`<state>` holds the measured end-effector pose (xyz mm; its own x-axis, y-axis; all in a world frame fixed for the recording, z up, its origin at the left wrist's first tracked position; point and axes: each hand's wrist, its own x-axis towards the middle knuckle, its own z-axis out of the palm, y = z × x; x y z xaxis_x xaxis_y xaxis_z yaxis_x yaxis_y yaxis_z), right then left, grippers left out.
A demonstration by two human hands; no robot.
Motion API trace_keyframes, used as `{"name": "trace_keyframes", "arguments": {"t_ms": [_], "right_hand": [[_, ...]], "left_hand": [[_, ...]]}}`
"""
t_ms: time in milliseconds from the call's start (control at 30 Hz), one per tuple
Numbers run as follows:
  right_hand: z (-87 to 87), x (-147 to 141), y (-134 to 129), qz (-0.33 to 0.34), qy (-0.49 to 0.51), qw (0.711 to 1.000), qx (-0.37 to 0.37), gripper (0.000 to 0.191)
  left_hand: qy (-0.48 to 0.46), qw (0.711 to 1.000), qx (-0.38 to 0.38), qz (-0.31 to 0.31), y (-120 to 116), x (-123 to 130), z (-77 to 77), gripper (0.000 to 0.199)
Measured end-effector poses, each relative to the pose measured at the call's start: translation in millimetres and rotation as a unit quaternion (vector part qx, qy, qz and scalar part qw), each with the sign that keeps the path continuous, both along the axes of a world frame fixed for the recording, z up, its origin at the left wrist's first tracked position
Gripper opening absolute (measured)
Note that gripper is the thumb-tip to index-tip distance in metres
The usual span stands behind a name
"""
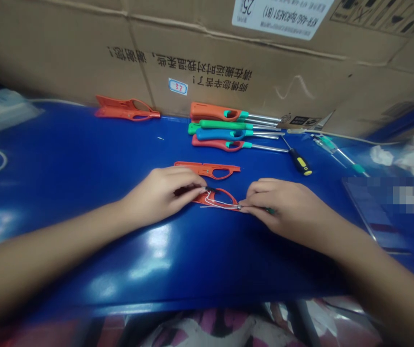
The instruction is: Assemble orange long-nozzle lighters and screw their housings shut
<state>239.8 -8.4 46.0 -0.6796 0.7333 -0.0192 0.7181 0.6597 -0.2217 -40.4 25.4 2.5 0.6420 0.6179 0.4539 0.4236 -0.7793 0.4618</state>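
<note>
An orange lighter half-shell [230, 193] lies on the table between my hands, with a thin white wire [218, 203] running across it. My left hand [169, 190] is closed, thumb and fingertips pinching a small black part [211, 189] at the shell's grip end. My right hand [284, 202] is closed at the shell's narrow end on a metal tube [239, 207]; a bit of green shows beneath its fingers, and most of the tube is hidden. Just beyond lies another orange half-shell [207, 169], its trigger loop to the right.
Several assembled lighters [225, 135] lie in a row at the back beside a screwdriver [300, 162]. More orange shells [125, 109] are at the back left. A cardboard box [84, 62] walls the far side. A dark flat device [373, 217] and metal tubes [344, 156] lie right.
</note>
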Motion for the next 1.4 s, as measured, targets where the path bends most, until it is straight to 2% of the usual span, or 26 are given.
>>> {"name": "trace_keyframes", "arguments": {"t_ms": [233,433,567,767,867,1033,1167,1300,1400], "right_hand": [[5.1,0,-1,0.003,-0.026,1.0,0.002,0.02],[2.0,0,8,-0.076,0.059,0.989,-0.116,0.009],[1.3,-1,12,-0.11,0.092,0.973,-0.181,0.011],[0.4,-6,12,-0.16,0.085,0.959,-0.216,0.018],[-0.1,-9,11,-0.177,0.068,0.96,-0.207,0.018],[1.3,-13,8,-0.148,0.06,0.974,-0.16,0.016],[0.2,-14,4,-0.101,0.103,0.98,-0.14,0.007],[-2.2,-13,2,-0.043,0.147,0.974,-0.164,0.022],[-3.5,-15,2,-0.023,0.15,0.976,-0.156,0.018]], "left_hand": [[0.008,1.0,-0.007,-0.021,-1,0,2.3,0.01],[0.008,0.999,-0.027,-0.015,-1,0,2.5,0.013],[0.009,0.999,-0.035,-0.021,-1,0,2.9,0.018],[0.007,0.999,-0.032,-0.024,-2,0,2.7,0.018],[0.007,0.999,-0.033,-0.023,-2,1,3.0,0.014],[0.01,0.999,-0.034,-0.016,-3,3,4.0,0.018],[0.021,0.999,-0.022,-0.027,-3,4,2.9,0.018],[0.018,0.999,-0.02,-0.028,-3,4,1.1,0.015],[0.013,0.999,-0.02,-0.026,-3,4,1.2,0.016]]}}
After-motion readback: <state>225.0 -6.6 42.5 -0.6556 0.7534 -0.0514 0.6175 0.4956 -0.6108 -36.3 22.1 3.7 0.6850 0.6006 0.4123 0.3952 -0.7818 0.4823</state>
